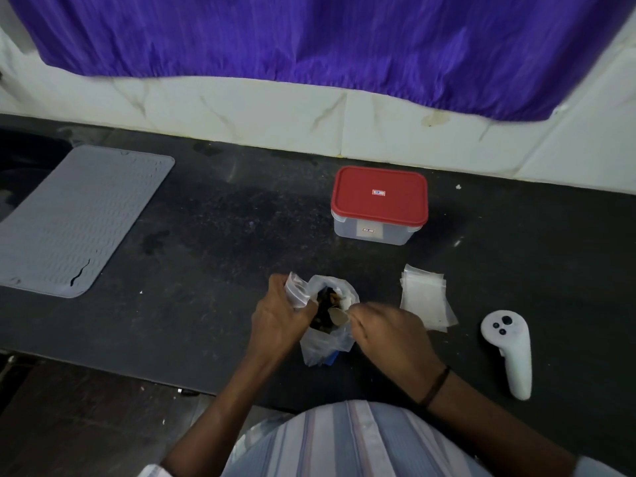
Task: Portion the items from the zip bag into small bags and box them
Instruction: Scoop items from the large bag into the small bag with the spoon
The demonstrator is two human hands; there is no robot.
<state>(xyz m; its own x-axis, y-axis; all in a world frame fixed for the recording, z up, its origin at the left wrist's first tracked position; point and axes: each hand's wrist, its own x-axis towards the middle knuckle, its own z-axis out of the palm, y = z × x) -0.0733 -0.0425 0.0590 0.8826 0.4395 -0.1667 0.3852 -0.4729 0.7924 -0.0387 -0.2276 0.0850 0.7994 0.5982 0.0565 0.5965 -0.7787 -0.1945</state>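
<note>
We see the left hand [278, 313] gripping a small clear zip-top bag [296, 291] beside the open mouth of the large clear plastic zip bag [328, 316] of dark items, standing on the black stone counter [220, 242]. The right hand [385, 330] pinches a pale item at that mouth. The red-lidded clear plastic box [379, 205] stands closed behind; the stack of small clear bags [425, 297] lies right, near a white handheld controller [509, 349].

No writing can be read. The box [377, 228] carries two small labels, a red-and-white one at the middle of its red lid [379, 192] and another on its clear front wall, but both are too small and blurred to make out.
</note>
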